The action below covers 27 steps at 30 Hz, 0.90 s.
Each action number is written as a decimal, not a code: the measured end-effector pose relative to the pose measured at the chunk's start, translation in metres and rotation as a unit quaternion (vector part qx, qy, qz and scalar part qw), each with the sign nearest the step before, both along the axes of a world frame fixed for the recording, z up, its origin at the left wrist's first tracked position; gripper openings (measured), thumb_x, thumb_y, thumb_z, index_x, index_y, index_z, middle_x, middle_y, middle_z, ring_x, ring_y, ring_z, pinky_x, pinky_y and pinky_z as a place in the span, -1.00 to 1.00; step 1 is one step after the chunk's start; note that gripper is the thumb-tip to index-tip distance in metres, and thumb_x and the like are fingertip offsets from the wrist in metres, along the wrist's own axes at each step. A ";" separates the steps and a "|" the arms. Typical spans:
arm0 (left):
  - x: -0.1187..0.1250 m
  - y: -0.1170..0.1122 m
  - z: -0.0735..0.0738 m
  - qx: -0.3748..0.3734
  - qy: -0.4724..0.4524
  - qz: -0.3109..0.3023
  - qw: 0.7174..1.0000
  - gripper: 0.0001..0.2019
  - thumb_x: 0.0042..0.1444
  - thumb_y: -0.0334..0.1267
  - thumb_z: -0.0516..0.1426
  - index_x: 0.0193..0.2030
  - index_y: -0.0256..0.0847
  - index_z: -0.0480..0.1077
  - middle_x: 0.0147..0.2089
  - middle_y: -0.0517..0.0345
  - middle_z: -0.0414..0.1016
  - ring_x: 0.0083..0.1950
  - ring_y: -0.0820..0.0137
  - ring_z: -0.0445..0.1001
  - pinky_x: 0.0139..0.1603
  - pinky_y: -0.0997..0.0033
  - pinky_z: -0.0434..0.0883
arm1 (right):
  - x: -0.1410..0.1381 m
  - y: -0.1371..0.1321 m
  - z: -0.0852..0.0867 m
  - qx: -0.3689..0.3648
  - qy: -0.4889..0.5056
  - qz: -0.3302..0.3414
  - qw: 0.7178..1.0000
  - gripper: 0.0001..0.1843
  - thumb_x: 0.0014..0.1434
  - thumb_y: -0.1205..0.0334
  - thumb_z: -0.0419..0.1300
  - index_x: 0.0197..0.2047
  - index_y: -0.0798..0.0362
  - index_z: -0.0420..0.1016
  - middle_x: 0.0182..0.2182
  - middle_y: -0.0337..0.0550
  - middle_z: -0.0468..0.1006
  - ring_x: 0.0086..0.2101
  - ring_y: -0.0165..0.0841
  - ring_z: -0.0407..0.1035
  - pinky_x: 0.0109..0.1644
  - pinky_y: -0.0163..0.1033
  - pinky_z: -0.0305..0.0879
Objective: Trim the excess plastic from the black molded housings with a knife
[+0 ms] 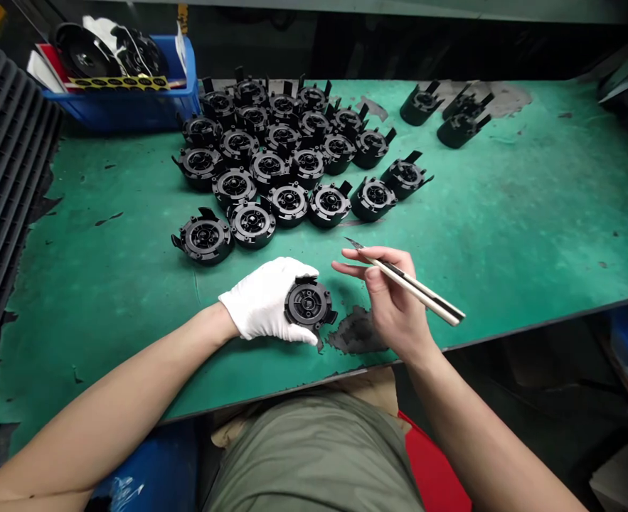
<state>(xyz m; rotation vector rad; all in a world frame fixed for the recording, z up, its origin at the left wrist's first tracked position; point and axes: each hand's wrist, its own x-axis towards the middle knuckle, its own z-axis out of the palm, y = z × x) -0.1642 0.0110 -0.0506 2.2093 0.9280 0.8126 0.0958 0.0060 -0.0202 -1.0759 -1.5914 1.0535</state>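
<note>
My left hand [265,300], in a white glove, is wrapped round a round black plastic housing [309,304] near the front edge of the table. The housing's ribbed, ringed face points up, and tabs stick out from its rim. My bare right hand [399,302] grips a craft knife [417,290] between thumb and fingers. The knife's thin pointed blade [354,244] points up and left, apart from the housing. Its pale handle with a dark stripe slants down to the right.
Several similar black housings [252,222] stand grouped on the green table [532,213] beyond my hands, with a few more housings [419,105] at the back right. A blue bin [126,110] holding parts sits back left. Dark ridged sheets [12,199] line the left side.
</note>
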 end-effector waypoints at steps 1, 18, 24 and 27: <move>0.000 0.000 0.000 -0.001 0.001 0.001 1.000 0.03 -0.11 0.44 0.51 0.33 -0.22 0.41 0.19 -0.21 0.61 0.21 -0.12 0.64 0.33 -0.13 0.58 | 0.002 -0.002 0.001 0.002 -0.012 0.002 1.000 -0.74 0.63 0.05 0.12 0.29 -0.15 0.40 0.20 -0.06 0.58 0.09 -0.21 0.65 0.27 0.09 0.62; -0.005 0.002 -0.002 -0.022 0.026 -0.035 0.999 0.14 -0.02 0.44 0.47 0.54 -0.19 0.29 0.42 -0.30 0.52 0.40 -0.20 0.55 0.48 -0.22 0.50 | 0.061 -0.034 0.021 0.036 -0.295 0.214 0.930 -0.53 0.61 0.26 0.08 0.50 -0.15 0.29 0.22 -0.01 0.61 0.10 -0.23 0.61 0.14 -0.11 0.61; -0.005 0.001 -0.004 -0.020 0.033 -0.038 0.999 0.18 -0.06 0.46 0.48 0.55 -0.20 0.26 0.45 -0.34 0.48 0.43 -0.22 0.52 0.49 -0.24 0.48 | 0.063 -0.037 0.018 0.159 -0.460 0.219 0.846 -0.46 0.63 0.28 0.01 0.59 0.05 0.21 -0.16 -0.11 0.62 -0.33 -0.32 0.55 -0.29 -0.23 0.46; -0.004 0.001 -0.004 -0.013 0.033 -0.036 0.999 0.17 -0.05 0.45 0.48 0.54 -0.20 0.27 0.43 -0.35 0.50 0.42 -0.20 0.54 0.48 -0.24 0.50 | 0.061 -0.038 0.019 0.202 -0.513 0.208 0.808 -0.48 0.63 0.26 -0.02 0.56 0.14 0.26 -0.20 -0.12 0.60 -0.41 -0.35 0.50 -0.36 -0.23 0.35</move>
